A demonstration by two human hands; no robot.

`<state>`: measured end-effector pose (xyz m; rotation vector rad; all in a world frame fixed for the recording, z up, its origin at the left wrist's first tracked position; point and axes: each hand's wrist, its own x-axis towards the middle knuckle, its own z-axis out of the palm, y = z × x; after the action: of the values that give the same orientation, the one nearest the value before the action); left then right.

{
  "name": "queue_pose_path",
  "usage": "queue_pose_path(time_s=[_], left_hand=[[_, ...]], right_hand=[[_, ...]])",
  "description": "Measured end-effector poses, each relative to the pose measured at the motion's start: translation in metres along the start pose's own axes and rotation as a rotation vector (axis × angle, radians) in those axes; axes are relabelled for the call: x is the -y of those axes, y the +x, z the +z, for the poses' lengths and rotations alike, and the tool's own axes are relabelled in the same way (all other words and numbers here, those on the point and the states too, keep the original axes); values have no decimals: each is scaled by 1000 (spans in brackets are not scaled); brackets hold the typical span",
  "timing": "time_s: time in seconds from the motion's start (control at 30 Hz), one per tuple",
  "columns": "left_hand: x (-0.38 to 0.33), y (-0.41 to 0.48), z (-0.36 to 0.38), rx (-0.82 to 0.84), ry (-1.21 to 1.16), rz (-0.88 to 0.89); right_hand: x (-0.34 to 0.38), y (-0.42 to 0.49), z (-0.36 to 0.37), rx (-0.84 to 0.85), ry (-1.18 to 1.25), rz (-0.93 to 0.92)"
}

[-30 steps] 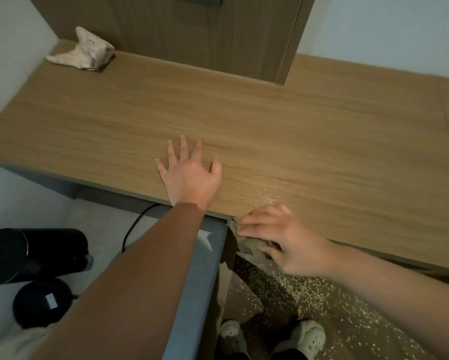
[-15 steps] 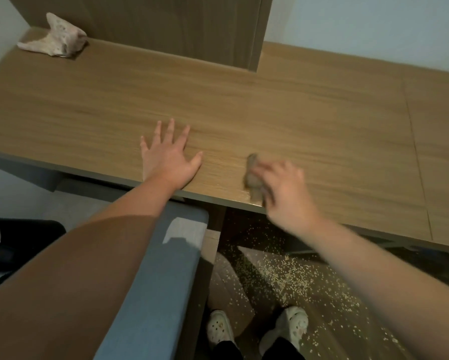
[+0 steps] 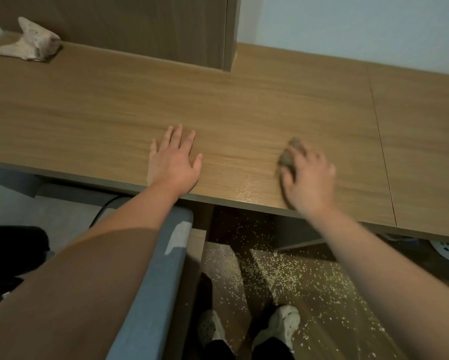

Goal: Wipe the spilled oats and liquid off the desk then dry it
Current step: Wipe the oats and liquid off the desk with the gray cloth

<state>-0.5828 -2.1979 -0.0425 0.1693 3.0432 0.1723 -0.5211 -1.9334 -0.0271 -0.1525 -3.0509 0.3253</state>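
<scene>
Centre frame, my left hand (image 3: 172, 162) lies flat and released on the bench (image 3: 244, 105), likely bracing me. To its right, my right hand (image 3: 309, 178) grasps a grey cloth wad (image 3: 287, 157) pressed beside a wet sheen (image 3: 246, 189) at the front edge. Oats (image 3: 283, 271) speckle the floor below; a pale cloth (image 3: 28, 45), upper left, probably awaits drying.

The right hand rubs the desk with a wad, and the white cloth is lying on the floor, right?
No. The head view shows the white cloth on the desk, at its far left corner, not the floor. The right hand does hold a wad on the desk.
</scene>
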Motion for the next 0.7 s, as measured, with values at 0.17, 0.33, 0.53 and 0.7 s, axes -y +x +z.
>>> queue_pose_path(time_s=[0.17, 0.33, 0.53, 0.7], left_hand=[[0, -1, -2, 4, 4, -10], [1, 0, -1, -3, 15, 4], [0, -1, -1, 1, 7, -3], [-1, -2, -3, 8, 3, -7]], right_hand=[[27, -84, 14, 153, 130, -701], [-29, -58, -13, -107, 257, 156], [30, -64, 8, -67, 135, 185], [70, -73, -8, 105, 527, -138]])
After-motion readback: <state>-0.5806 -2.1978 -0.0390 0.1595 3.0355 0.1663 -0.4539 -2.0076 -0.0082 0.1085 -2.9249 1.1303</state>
